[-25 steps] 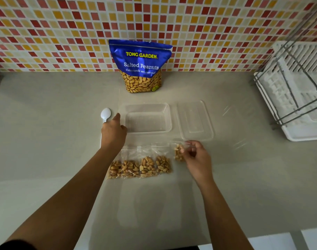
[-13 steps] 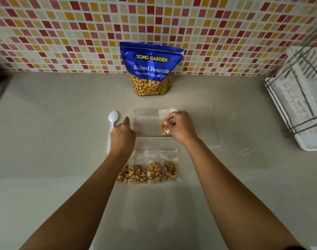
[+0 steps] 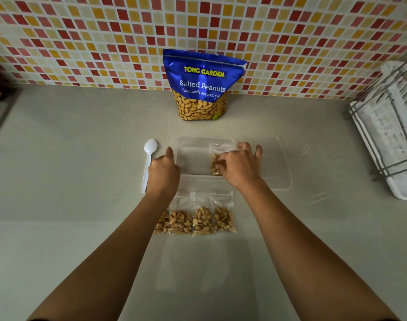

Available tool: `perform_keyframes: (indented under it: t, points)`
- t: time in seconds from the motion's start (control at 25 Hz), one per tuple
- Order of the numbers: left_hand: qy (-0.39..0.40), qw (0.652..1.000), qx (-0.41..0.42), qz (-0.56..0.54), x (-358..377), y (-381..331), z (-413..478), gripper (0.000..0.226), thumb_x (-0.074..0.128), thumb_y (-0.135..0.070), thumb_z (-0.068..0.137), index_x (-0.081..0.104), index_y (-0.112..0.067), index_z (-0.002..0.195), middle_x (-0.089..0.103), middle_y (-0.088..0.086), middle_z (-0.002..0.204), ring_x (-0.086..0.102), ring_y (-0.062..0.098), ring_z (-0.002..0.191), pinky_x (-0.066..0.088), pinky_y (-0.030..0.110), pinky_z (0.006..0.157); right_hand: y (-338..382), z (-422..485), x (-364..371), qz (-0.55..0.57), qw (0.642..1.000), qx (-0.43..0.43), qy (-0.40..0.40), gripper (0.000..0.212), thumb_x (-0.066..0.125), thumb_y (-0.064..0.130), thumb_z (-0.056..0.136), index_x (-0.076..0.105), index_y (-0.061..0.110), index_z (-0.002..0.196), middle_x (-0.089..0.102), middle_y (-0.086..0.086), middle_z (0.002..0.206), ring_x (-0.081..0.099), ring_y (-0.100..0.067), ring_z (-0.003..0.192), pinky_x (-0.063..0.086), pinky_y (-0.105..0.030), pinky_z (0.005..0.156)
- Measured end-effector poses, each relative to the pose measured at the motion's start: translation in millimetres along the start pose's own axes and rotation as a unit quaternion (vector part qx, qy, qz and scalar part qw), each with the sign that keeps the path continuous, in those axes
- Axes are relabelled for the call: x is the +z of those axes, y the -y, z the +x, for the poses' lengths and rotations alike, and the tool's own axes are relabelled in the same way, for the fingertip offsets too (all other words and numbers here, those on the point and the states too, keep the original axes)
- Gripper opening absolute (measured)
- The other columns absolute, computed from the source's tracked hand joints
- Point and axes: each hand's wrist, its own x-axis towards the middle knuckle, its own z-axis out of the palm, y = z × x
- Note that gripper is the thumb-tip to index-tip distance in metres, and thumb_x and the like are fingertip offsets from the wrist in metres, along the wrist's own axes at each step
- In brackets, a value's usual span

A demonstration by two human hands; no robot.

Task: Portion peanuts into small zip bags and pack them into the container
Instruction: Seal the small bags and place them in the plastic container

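Peanuts in the small zip bag (image 3: 214, 169) now lie inside the container (image 3: 190, 144), at its right end; a second ago that bag was on the counter (image 3: 70, 158), at the right of the row. My right hand (image 3: 240, 167) has come across with it, fingers curled on the bag. My left hand (image 3: 163, 173) stays at the container's left rim, thumb against it, fingers tucked under and holding nothing. Four filled bags (image 3: 197, 220) remain in a row nearer me. The spoon (image 3: 149, 158) lies left of the container.
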Motion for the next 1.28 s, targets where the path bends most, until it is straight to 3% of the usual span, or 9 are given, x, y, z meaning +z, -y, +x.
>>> perform_keyframes:
  t: [0.12, 0.24, 0.32, 0.6, 0.76, 1.0, 1.08, 1.16, 1.28]
  points:
    - [-0.008, 1.000, 0.013, 0.016, -2, -1, -1, 0.037, 0.043, -0.012, 0.094, 0.042, 0.000, 0.128, 0.062, 0.024, 0.101, 0.055, 0.032, 0.077, 0.043, 0.037, 0.068, 0, -4, -4, 0.030, 0.998, -0.009, -0.047, 0.027, 0.054, 0.038, 0.089, 0.066, 0.028, 0.111, 0.065, -0.002, 0.116, 0.042, -0.024, 0.122, 0.022, -0.049, 0.108]
    - [-0.049, 0.998, 0.028, 0.004, -15, 5, -10, 0.034, 0.046, -0.020, 0.094, 0.051, 0.000, 0.122, 0.066, 0.023, 0.097, 0.062, 0.037, 0.086, 0.047, 0.039, 0.073, 1, -28, -15, 0.169, 0.977, 0.004, -0.130, 0.021, 0.054, 0.029, 0.089, 0.067, 0.020, 0.103, 0.069, -0.005, 0.102, 0.059, -0.024, 0.095, 0.045, -0.032, 0.080]
    - [-0.051, 0.998, 0.034, -0.033, -23, 16, -26, 0.028, 0.051, -0.014, 0.091, 0.064, -0.002, 0.112, 0.069, 0.022, 0.096, 0.065, 0.036, 0.089, 0.050, 0.039, 0.080, 2, -59, -12, 0.245, 0.960, 0.016, -0.136, 0.014, 0.056, 0.019, 0.088, 0.066, 0.016, 0.098, 0.067, -0.006, 0.095, 0.062, -0.021, 0.082, 0.043, -0.023, 0.069]
    - [0.052, 0.998, -0.022, -0.011, -5, 60, -92, 0.037, 0.060, -0.015, 0.085, 0.060, -0.012, 0.122, 0.057, 0.024, 0.107, 0.058, 0.042, 0.096, 0.046, 0.039, 0.086, 7, -126, 38, 0.290, 0.944, 0.148, 0.043, 0.048, 0.067, 0.024, 0.082, 0.044, 0.010, 0.121, 0.046, -0.017, 0.119, 0.053, -0.037, 0.106, 0.041, -0.032, 0.087]
    - [0.060, 0.991, -0.085, -0.080, 3, 64, -93, 0.043, 0.065, -0.016, 0.082, 0.055, -0.016, 0.124, 0.055, 0.019, 0.112, 0.060, 0.036, 0.097, 0.047, 0.036, 0.089, 4, -123, 47, 0.348, 0.922, 0.167, 0.029, 0.053, 0.074, 0.018, 0.075, 0.046, 0.013, 0.120, 0.053, -0.012, 0.111, 0.057, -0.030, 0.100, 0.038, -0.026, 0.079]
    - [0.034, 0.996, -0.064, -0.050, -6, 63, -101, 0.030, 0.065, -0.012, 0.080, 0.064, -0.010, 0.111, 0.067, 0.013, 0.103, 0.061, 0.029, 0.094, 0.045, 0.033, 0.081, -4, -131, 50, 0.395, 0.911, 0.113, -0.042, 0.035, 0.069, 0.005, 0.075, 0.061, 0.027, 0.101, 0.061, -0.008, 0.090, 0.059, -0.020, 0.080, 0.049, -0.029, 0.075]
    - [-0.007, 0.998, -0.036, -0.042, -19, 57, -106, 0.029, 0.063, -0.010, 0.081, 0.065, -0.008, 0.110, 0.067, 0.012, 0.100, 0.063, 0.029, 0.092, 0.048, 0.036, 0.082, -11, -134, 44, 0.434, 0.891, 0.103, -0.079, 0.036, 0.069, 0.004, 0.077, 0.062, 0.030, 0.102, 0.058, -0.008, 0.101, 0.059, -0.017, 0.085, 0.050, -0.030, 0.085]
    - [-0.053, 0.996, 0.000, -0.073, -37, 42, -102, 0.026, 0.064, -0.009, 0.081, 0.066, -0.008, 0.107, 0.068, 0.008, 0.093, 0.064, 0.025, 0.087, 0.050, 0.036, 0.080, -16, -128, 28, 0.496, 0.859, 0.095, -0.090, 0.039, 0.068, 0.007, 0.080, 0.060, 0.033, 0.108, 0.058, -0.003, 0.115, 0.060, -0.010, 0.095, 0.047, -0.016, 0.088]
    - [-0.049, 0.986, 0.018, -0.161, -60, 13, -67, 0.027, 0.064, -0.005, 0.082, 0.065, -0.011, 0.109, 0.064, -0.002, 0.087, 0.062, 0.014, 0.081, 0.047, 0.023, 0.075, -12, -96, -5, 0.606, 0.788, 0.093, -0.046, 0.039, 0.064, 0.007, 0.085, 0.056, 0.033, 0.114, 0.058, 0.006, 0.118, 0.058, -0.006, 0.103, 0.045, -0.012, 0.088]
